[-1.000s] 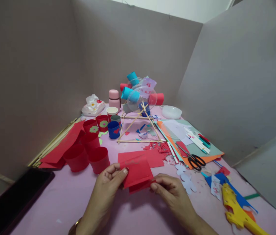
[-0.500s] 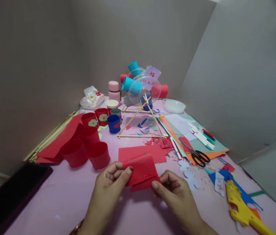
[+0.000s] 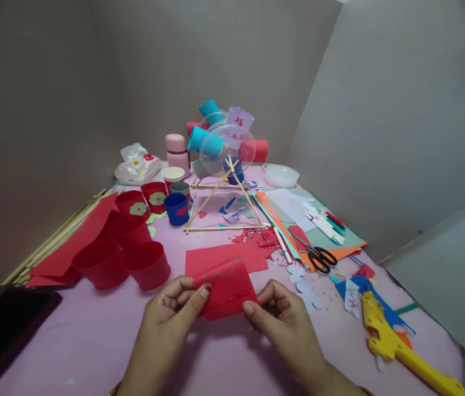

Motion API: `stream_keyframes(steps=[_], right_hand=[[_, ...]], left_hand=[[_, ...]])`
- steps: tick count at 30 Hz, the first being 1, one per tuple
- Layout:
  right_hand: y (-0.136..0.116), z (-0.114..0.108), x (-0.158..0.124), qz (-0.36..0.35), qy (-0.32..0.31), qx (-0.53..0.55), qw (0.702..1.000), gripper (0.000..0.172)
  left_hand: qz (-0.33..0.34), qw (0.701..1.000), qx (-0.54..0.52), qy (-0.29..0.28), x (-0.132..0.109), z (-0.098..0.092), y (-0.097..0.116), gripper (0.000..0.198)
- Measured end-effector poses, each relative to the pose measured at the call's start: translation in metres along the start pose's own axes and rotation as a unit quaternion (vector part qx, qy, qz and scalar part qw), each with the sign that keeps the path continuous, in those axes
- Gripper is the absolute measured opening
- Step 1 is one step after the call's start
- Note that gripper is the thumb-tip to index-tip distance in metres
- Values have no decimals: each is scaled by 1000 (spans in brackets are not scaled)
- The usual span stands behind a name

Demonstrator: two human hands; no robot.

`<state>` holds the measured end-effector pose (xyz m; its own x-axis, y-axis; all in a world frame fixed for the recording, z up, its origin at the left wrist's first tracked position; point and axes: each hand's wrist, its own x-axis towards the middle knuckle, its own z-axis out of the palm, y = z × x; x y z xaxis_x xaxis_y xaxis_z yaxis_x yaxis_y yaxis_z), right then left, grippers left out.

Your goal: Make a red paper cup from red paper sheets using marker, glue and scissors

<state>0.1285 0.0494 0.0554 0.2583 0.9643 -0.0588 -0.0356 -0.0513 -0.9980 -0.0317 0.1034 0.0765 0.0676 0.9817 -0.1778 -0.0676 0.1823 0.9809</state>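
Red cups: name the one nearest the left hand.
The plain red cup at front right, just beyond the left hand; other plain ones stand farther left or behind, flowered ones farther back.

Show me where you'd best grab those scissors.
Probably by the looped black handles, coming from the near right: the scissors rest with that end turned that way, while the thin blades point toward the far left.

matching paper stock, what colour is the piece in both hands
The held paper is red, as the head view shows.
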Motion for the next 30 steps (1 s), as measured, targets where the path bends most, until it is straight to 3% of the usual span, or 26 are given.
stream_keyframes(steps=[30], right_hand=[[3,1,2,15,0,0,1000,37]], left_hand=[[-7,999,11,-30,3,-2,-8,39]])
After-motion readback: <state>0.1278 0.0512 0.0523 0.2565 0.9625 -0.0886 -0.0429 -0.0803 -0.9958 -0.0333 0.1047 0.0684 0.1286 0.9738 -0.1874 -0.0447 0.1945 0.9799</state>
